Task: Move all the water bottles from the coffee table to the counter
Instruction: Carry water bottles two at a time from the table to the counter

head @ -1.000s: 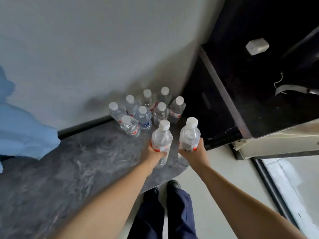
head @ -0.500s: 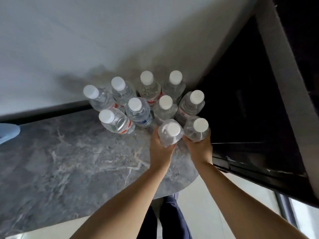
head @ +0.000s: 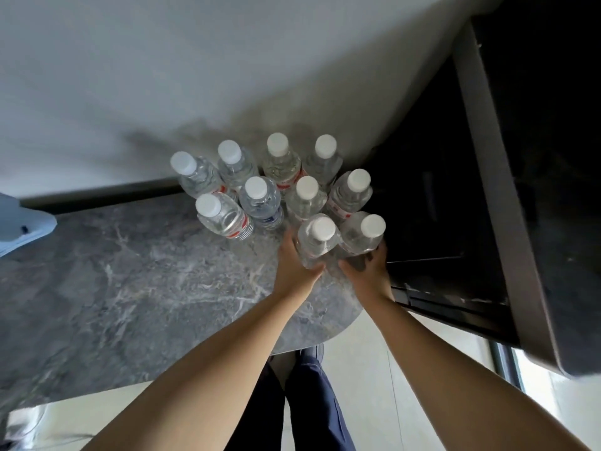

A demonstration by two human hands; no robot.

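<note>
Head view: left hand [head: 294, 265] and right hand [head: 369, 271] each grip a clear white-capped plastic water bottle [head: 317, 240], setting them on the grey marbled counter [head: 130, 281]; release comes next.

A home: marble-look counter [head: 130, 288], plain wall [head: 195, 76], tiled floor [head: 374, 369].

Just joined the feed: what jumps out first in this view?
A tight cluster of white-capped water bottles stands at the far corner of the grey marble counter, against the wall. The left hand and right hand each grip one bottle at the cluster's near edge, beside a dark cabinet.
</note>
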